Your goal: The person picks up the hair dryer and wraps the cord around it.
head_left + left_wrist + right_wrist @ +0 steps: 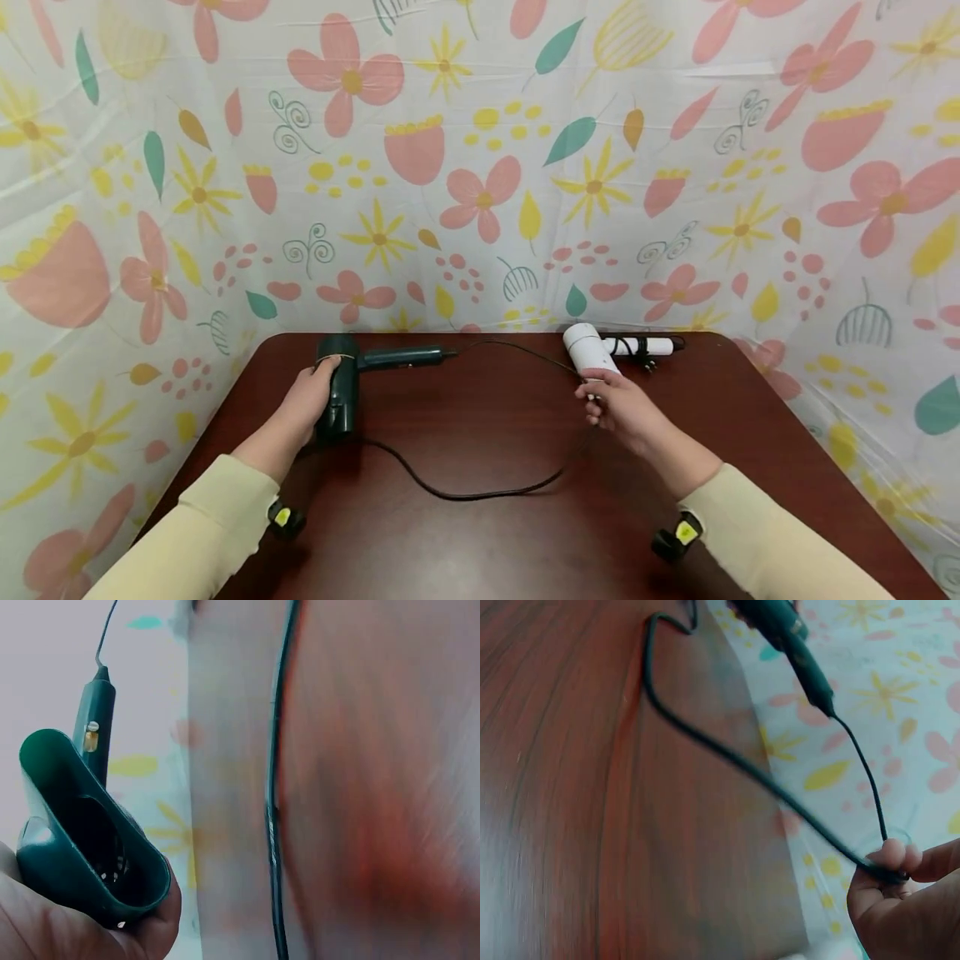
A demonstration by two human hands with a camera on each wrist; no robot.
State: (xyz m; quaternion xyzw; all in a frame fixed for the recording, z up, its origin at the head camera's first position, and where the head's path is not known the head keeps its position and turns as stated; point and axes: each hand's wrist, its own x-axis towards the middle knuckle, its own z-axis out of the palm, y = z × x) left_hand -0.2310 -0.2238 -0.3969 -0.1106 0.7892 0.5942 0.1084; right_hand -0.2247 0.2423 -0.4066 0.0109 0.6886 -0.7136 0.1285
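Observation:
In the head view my left hand [309, 398] grips the barrel of a dark green hair dryer [343, 392], whose handle points right. The left wrist view looks into its flattened nozzle [97, 847], with the fingers wrapped behind. My right hand [618, 407] pinches the dryer's black cord [495, 495] between thumb and fingers. One stretch of cord runs from the handle's end [821, 701] to those fingers; a thicker stretch loops back across the table towards the left. Close behind the right hand lies a white hair dryer [588, 346], partly hidden by it.
The white dryer's handle [648, 346] has a black cord wound round it, with the plug beside it. Both dryers are near the back edge of the dark red-brown table [465, 550]. A flowered curtain [480, 200] hangs behind and at both sides.

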